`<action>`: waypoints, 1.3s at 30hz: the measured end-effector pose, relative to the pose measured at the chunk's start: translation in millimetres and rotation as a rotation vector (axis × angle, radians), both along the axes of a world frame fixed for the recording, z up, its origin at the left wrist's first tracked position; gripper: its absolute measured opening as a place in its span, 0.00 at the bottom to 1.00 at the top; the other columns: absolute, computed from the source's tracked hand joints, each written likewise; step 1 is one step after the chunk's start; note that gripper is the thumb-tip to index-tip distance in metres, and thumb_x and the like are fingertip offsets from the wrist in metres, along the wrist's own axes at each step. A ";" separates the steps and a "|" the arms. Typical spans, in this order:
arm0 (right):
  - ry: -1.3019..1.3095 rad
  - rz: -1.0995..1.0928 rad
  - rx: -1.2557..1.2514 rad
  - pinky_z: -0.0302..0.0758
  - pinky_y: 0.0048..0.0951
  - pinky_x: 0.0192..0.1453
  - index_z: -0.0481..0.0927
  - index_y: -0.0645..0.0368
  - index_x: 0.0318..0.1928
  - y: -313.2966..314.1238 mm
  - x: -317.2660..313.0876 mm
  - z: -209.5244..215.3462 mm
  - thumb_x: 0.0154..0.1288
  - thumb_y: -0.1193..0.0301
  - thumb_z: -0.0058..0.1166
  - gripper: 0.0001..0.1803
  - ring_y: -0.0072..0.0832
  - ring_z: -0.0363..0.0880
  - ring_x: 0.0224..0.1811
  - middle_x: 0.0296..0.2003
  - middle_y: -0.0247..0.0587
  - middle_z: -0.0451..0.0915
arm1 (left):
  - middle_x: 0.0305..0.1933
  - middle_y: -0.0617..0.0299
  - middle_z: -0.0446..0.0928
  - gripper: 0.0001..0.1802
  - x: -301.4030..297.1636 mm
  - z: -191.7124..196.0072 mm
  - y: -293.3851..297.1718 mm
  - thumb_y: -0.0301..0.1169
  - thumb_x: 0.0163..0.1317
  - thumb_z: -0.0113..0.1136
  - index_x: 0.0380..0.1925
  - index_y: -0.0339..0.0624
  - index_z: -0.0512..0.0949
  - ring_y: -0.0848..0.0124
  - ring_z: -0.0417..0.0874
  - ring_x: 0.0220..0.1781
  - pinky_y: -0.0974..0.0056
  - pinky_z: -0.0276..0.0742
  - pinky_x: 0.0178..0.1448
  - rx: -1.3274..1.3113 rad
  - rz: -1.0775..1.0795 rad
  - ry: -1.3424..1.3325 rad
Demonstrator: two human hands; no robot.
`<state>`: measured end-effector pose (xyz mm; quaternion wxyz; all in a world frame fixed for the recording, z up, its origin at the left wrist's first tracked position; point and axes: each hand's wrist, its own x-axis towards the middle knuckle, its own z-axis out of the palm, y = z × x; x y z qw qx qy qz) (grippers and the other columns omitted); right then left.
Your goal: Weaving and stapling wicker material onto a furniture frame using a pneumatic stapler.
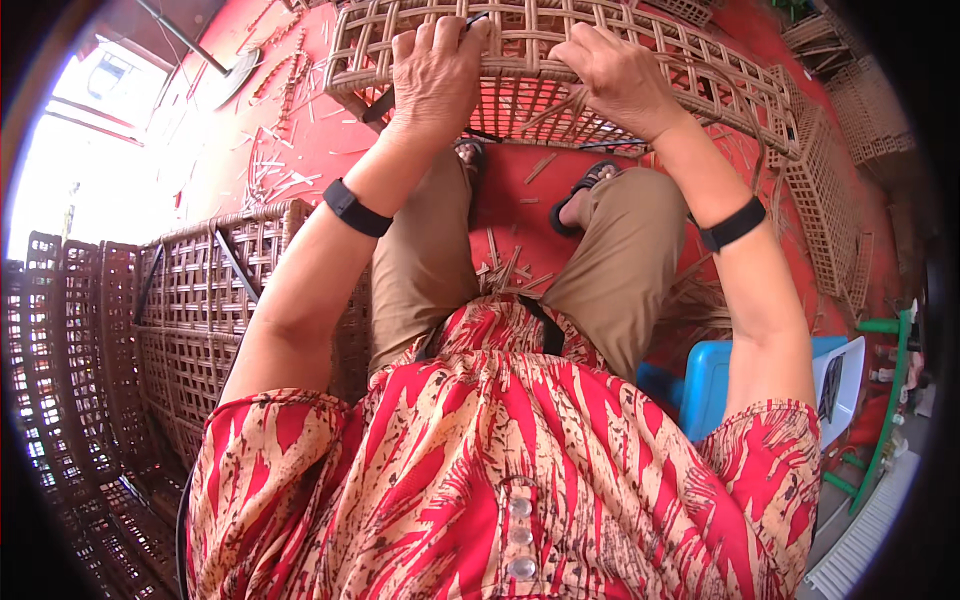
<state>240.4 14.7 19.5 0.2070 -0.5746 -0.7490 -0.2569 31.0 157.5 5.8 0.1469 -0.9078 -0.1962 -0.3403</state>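
A woven wicker frame or basket (512, 68) of brown cane lies across the top of the view, above my knees. My left hand (440, 75) is closed, its fingers curled over the weave near the left end. From beside its forefinger pokes a thin dark object (478, 18), mostly hidden, so its kind is unclear. Further right, my right hand (622, 82) has its fingers pinched together at the same weave. A loose cane strip (757, 160) bends round to the right of that hand; its far end seems to run into the pinch, though the fingers cover it.
Wicker panels (215, 310) with dark straps stand at my left, and more woven basketwork (820, 200) sits at the right. Cane scraps (275, 180) litter the red floor (335, 140). A blue plastic stool (708, 385) and a green-framed rack (895, 400) are by my right side.
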 end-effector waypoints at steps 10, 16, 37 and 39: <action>0.069 -0.381 -0.298 0.85 0.40 0.44 0.80 0.58 0.45 -97.6 -52.4 6.9 0.60 0.77 0.58 0.11 0.40 0.81 0.51 0.45 0.43 0.78 | 0.54 0.53 0.74 0.27 4.9 9.9 -23.1 0.23 0.53 0.57 0.57 0.42 0.76 0.53 0.74 0.60 0.49 0.67 0.64 -0.189 -0.217 -0.075; 0.450 -0.531 -0.583 0.80 0.48 0.46 0.85 0.61 0.40 -143.6 -82.1 -6.5 0.58 0.73 0.64 0.10 0.47 0.83 0.42 0.37 0.49 0.80 | 0.57 0.53 0.73 0.32 -1.6 9.5 -29.2 0.29 0.50 0.66 0.60 0.41 0.75 0.52 0.73 0.62 0.49 0.67 0.66 -0.224 -0.272 -0.065; 1.522 -0.408 -0.473 0.78 0.27 0.42 0.84 0.66 0.49 -180.0 -107.4 -13.9 0.61 0.78 0.67 0.15 0.22 0.82 0.35 0.36 0.39 0.86 | 0.51 0.49 0.79 0.46 -23.5 -19.0 -153.9 0.26 0.49 0.72 0.71 0.42 0.65 0.51 0.78 0.59 0.48 0.70 0.67 -0.902 -0.743 0.051; 1.459 -0.392 -0.411 0.78 0.25 0.43 0.83 0.65 0.51 -185.8 -111.3 3.5 0.60 0.80 0.68 0.17 0.21 0.82 0.37 0.38 0.37 0.86 | 0.47 0.51 0.82 0.46 -22.0 -20.0 -168.7 0.26 0.50 0.73 0.71 0.42 0.65 0.53 0.83 0.52 0.50 0.76 0.60 -0.991 -0.766 0.002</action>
